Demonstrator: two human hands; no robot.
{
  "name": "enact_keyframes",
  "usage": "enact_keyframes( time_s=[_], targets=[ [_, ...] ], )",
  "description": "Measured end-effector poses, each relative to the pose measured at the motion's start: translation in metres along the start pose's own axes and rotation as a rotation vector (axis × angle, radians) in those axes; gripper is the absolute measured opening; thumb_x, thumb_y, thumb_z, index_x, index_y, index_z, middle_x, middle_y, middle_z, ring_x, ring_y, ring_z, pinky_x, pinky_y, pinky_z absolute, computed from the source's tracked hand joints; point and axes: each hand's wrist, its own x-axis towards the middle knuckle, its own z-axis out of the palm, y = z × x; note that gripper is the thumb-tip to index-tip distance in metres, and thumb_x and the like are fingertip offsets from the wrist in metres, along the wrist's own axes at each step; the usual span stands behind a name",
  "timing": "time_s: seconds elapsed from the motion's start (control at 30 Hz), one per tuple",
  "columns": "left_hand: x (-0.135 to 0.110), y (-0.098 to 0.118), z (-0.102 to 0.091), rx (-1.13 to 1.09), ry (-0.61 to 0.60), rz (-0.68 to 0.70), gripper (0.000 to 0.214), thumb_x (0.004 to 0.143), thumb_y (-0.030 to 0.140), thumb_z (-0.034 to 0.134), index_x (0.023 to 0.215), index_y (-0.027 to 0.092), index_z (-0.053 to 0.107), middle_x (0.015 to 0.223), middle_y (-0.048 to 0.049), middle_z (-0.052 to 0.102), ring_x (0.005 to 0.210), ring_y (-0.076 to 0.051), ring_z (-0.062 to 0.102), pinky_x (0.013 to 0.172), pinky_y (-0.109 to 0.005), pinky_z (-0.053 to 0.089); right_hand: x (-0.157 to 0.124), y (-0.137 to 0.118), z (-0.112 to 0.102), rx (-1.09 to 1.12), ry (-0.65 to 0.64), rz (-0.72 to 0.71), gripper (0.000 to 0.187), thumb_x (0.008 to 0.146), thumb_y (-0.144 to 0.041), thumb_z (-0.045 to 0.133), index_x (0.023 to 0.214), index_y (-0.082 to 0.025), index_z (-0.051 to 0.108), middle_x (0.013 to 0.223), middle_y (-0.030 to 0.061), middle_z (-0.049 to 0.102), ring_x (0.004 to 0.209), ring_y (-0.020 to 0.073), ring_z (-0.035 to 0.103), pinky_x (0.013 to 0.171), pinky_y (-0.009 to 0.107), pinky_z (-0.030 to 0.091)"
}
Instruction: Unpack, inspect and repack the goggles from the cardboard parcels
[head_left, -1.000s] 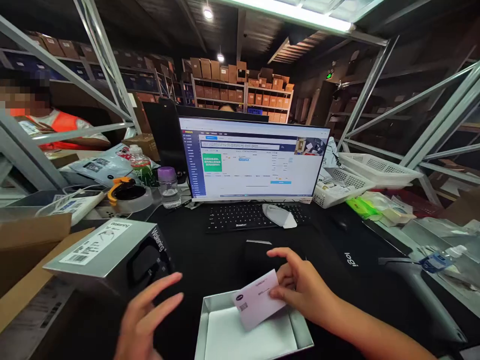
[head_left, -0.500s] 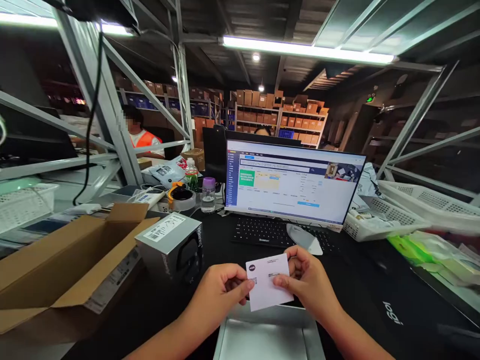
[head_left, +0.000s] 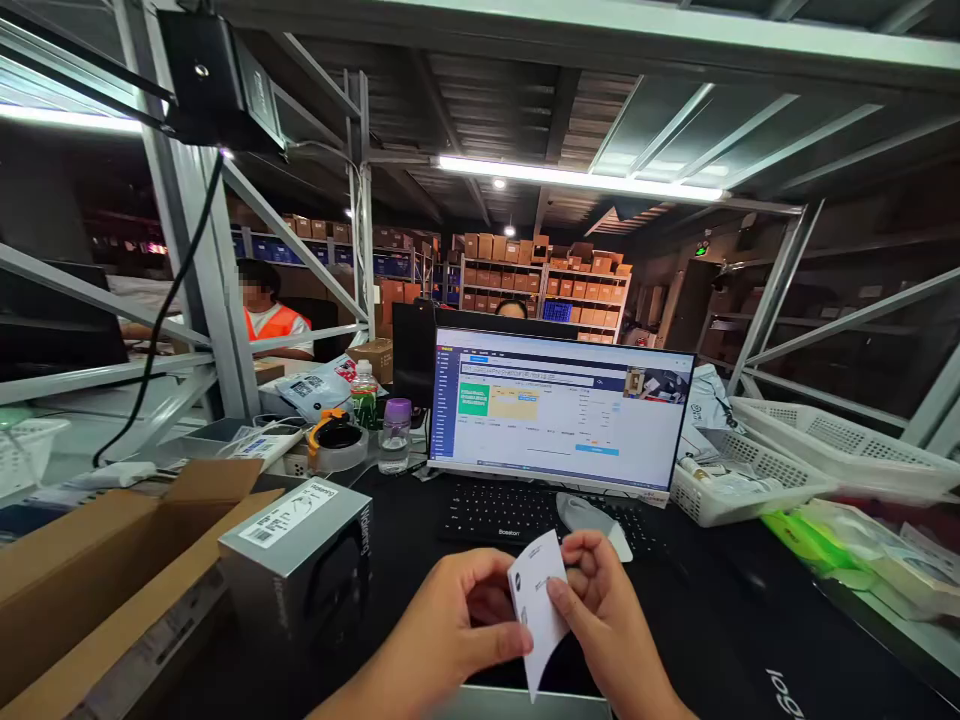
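Note:
Both my hands hold a small white card (head_left: 538, 610) low in the middle of the view, above a black desk mat (head_left: 720, 610). My left hand (head_left: 459, 630) pinches its left edge and my right hand (head_left: 600, 600) grips its right edge with curled fingers. The card is turned edge-on and tilted. A grey product box (head_left: 300, 560) with a white barcode label stands just left of my left hand. Behind the card lie a black keyboard (head_left: 495, 510) and a grey mouse (head_left: 585, 515), in front of a lit monitor (head_left: 555, 410).
An open cardboard box (head_left: 97, 570) fills the left foreground. A tape roll (head_left: 337, 445), two bottles (head_left: 382, 425) and mail bags stand left of the monitor. White mesh baskets (head_left: 795, 460) and green packets (head_left: 825, 530) lie right. A person in an orange vest (head_left: 266, 315) sits behind the metal rack.
My left hand came up and took the card's left edge. The card then turned from face-on to edge-on. The view lifted, and the open grey tray dropped out of the bottom.

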Motion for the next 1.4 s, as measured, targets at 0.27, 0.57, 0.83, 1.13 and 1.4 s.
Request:
enact_keyframes(
  time_s=[0.27, 0.57, 0.83, 1.13, 1.4],
  targets=[
    [-0.005, -0.038, 0.004, 0.099, 0.031, 0.157, 0.098, 0.060, 0.058, 0.088, 0.146, 0.033, 0.047, 0.153, -0.0117, 0.039, 0.135, -0.036, 0.046, 0.104, -0.047, 0.048, -0.010, -0.008, 0.011, -0.024, -0.366, 0.029, 0.053, 0.073, -0.064, 0.080, 0.102, -0.021, 0.066, 0.118, 0.0086, 0.063, 0.102, 0.0232, 0.059, 0.088, 0.035, 0.047],
    [-0.011, -0.018, 0.000, -0.065, -0.081, 0.033, 0.103, 0.061, 0.054, 0.089, 0.150, 0.031, 0.042, 0.157, -0.0132, 0.040, 0.132, -0.036, 0.052, 0.106, -0.049, 0.047, -0.017, -0.010, 0.005, -0.074, -0.402, 0.083, 0.098, 0.053, -0.052, 0.096, 0.134, -0.026, 0.047, 0.137, 0.0137, 0.053, 0.132, 0.0313, 0.048, 0.115, 0.046, 0.031],
    [-0.015, 0.004, 0.001, -0.175, -0.093, -0.089, 0.096, 0.074, 0.015, 0.070, 0.157, 0.032, 0.025, 0.155, -0.0099, 0.045, 0.124, -0.026, 0.059, 0.102, -0.039, 0.047, -0.016, -0.042, -0.001, 0.066, -0.422, 0.224, 0.053, 0.083, -0.054, 0.076, 0.128, -0.027, 0.064, 0.125, 0.0090, 0.067, 0.113, 0.0263, 0.063, 0.095, 0.039, 0.048],
    [-0.038, 0.000, -0.002, -0.119, 0.092, -0.172, 0.067, 0.075, 0.024, 0.071, 0.139, 0.021, 0.053, 0.126, -0.0084, 0.070, 0.109, -0.024, 0.065, 0.093, -0.035, 0.047, 0.004, -0.052, -0.037, -0.161, -0.209, 0.200, 0.035, 0.069, -0.050, 0.087, 0.076, -0.016, 0.081, 0.079, 0.0099, 0.078, 0.073, 0.0256, 0.072, 0.072, 0.036, 0.055],
    [-0.072, 0.003, -0.014, 0.087, 0.237, -0.128, 0.058, 0.081, 0.038, 0.070, 0.136, 0.022, 0.058, 0.135, -0.0097, 0.065, 0.119, -0.029, 0.061, 0.105, -0.043, 0.042, 0.003, -0.049, -0.039, -0.181, -0.189, 0.218, 0.043, 0.063, -0.051, 0.089, 0.087, -0.016, 0.082, 0.083, 0.0092, 0.079, 0.071, 0.0259, 0.071, 0.064, 0.034, 0.055]
  ],
)
